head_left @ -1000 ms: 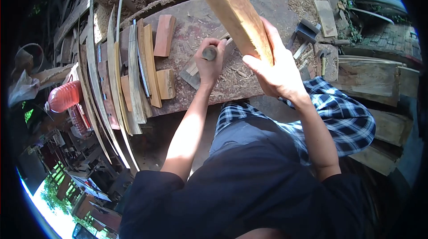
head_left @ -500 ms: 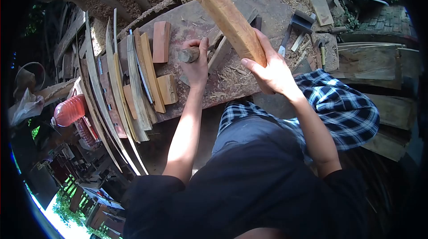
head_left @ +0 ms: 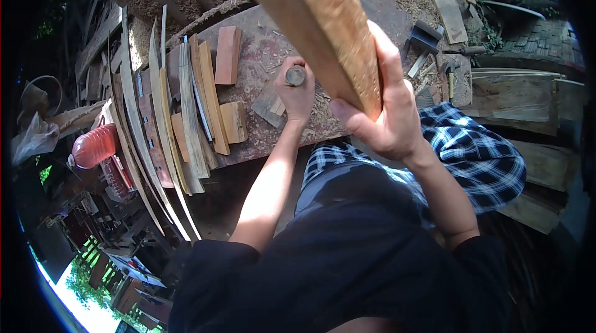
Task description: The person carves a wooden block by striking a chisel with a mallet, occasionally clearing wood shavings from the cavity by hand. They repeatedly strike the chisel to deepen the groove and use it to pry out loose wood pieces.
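My right hand (head_left: 392,112) grips the lower end of a thick squared wooden block (head_left: 323,28). The block is raised close to the camera, and its upper end runs out of the top of the view. Lower down, over the workbench (head_left: 257,47), my left hand (head_left: 297,100) is closed around a round wooden handle (head_left: 295,76) whose end faces the camera. What the handle belongs to is hidden by the hand. A flat greyish piece (head_left: 267,106) lies on the bench beside that hand, among wood shavings.
Long wooden strips (head_left: 192,122) and a reddish block (head_left: 228,55) lie at the bench's left. A dark metal tool (head_left: 424,40), a hammer (head_left: 449,73) and a pale board (head_left: 450,17) are at the right. A pink-filled bottle (head_left: 93,148) is at far left.
The wooden block has come up closer to the camera in my right hand. My left hand has shifted right with the handle, which now points more straight up at me.
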The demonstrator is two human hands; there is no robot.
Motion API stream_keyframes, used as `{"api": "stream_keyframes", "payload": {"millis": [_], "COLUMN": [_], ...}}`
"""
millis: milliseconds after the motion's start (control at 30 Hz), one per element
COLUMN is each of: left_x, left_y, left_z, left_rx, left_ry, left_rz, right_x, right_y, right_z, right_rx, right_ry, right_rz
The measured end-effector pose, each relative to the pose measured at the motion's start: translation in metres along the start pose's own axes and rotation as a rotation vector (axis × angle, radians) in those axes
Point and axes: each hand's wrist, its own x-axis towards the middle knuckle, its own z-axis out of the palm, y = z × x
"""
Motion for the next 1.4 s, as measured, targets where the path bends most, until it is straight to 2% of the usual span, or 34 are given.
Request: {"api": "stream_keyframes", "payload": {"millis": [33, 67, 100, 133, 200, 233, 267, 300, 333, 400, 433, 467, 533, 567, 600, 700, 733, 767, 833, 867, 933, 967, 1100, 1167, 1267, 1400], "left_x": [-0.005, -0.011, -0.016, -0.023, -0.022, -0.025, -0.027, -0.025, -0.017, -0.014, -0.014, -0.007, -0.001, 0.007, 0.014, 0.032, 0.037, 0.042, 0.047, 0.047, 0.034, 0.031, 0.023, 0.028, 0.035, 0.035], "left_y": [0.007, 0.013, 0.015, 0.014, 0.018, 0.018, 0.017, 0.017, 0.016, 0.016, 0.018, 0.020, 0.029, 0.034, 0.040, 0.044, 0.039, 0.034, 0.026, 0.024, 0.036, 0.040, 0.058, 0.061, 0.058, 0.063], "left_z": [0.000, 0.001, -0.002, -0.003, -0.004, -0.006, -0.009, -0.010, -0.011, -0.006, -0.007, -0.008, -0.019, -0.021, -0.019, -0.015, -0.018, -0.022, -0.031, -0.040, -0.045, -0.047, -0.039, -0.035, -0.028, -0.016], "left_rx": [0.275, 0.549, 0.445, 0.543, 0.646, 0.651, 0.635, 0.615, 0.654, 0.249, 0.448, 0.443, 0.631, 0.558, 0.559, 0.563, 0.558, 0.422, 0.122, 0.129, -0.155, -0.132, -0.029, 0.357, 0.491, 0.673], "left_ry": [-0.048, -0.093, -0.113, -0.122, -0.200, -0.187, -0.151, -0.120, -0.163, -0.152, -0.227, -0.227, -0.292, -0.304, -0.297, -0.323, -0.337, -0.302, -0.192, -0.185, 0.000, 0.044, -0.013, -0.165, -0.275, -0.305], "left_rz": [0.174, 0.347, 0.228, 0.410, 0.587, 0.576, 0.468, 0.371, 0.402, 0.141, 0.317, 0.327, 0.298, 0.198, 0.203, 0.270, 0.267, 0.206, 0.113, 0.112, 0.063, 0.061, 0.151, 0.283, 0.293, 0.352], "right_x": [-0.008, -0.011, -0.004, 0.004, -0.001, -0.013, -0.023, -0.026, -0.029, -0.013, -0.017, -0.016, -0.023, -0.026, -0.031, -0.037, -0.041, -0.045, -0.053, -0.055, -0.056, -0.057, -0.056, -0.058, -0.054, -0.052], "right_y": [0.007, 0.014, 0.015, 0.013, 0.003, 0.004, 0.005, 0.005, 0.008, 0.003, 0.017, 0.024, 0.034, 0.043, 0.059, 0.107, 0.120, 0.131, 0.139, 0.142, 0.142, 0.143, 0.139, 0.141, 0.139, 0.141], "right_z": [0.002, 0.001, -0.001, -0.002, -0.001, -0.002, 0.001, 0.006, 0.011, 0.009, 0.006, 0.005, 0.008, 0.008, 0.008, 0.000, 0.000, -0.002, -0.002, -0.001, 0.001, 0.001, -0.001, 0.000, -0.002, -0.005], "right_rx": [-0.053, -0.234, -0.360, -0.484, -0.545, -0.395, -0.237, -0.197, -0.187, -0.503, -0.492, -0.498, -0.243, -0.208, -0.213, -0.209, -0.328, -0.446, -0.565, -0.683, -0.711, -0.703, -0.696, -0.694, -0.691, -0.688], "right_ry": [-0.074, -0.227, -0.397, -0.561, -0.529, -0.326, -0.123, -0.065, -0.072, -0.514, -0.552, -0.549, -0.298, -0.199, -0.106, -0.107, -0.190, -0.278, -0.339, -0.399, -0.418, -0.401, -0.409, -0.396, -0.387, -0.407], "right_rz": [0.110, 0.282, 0.521, 0.761, 0.747, 0.526, 0.309, 0.187, 0.137, 0.602, 0.578, 0.569, 0.616, 0.584, 0.534, 0.620, 0.704, 0.787, 0.777, 0.759, 0.774, 0.755, 0.743, 0.725, 0.726, 0.736]}}
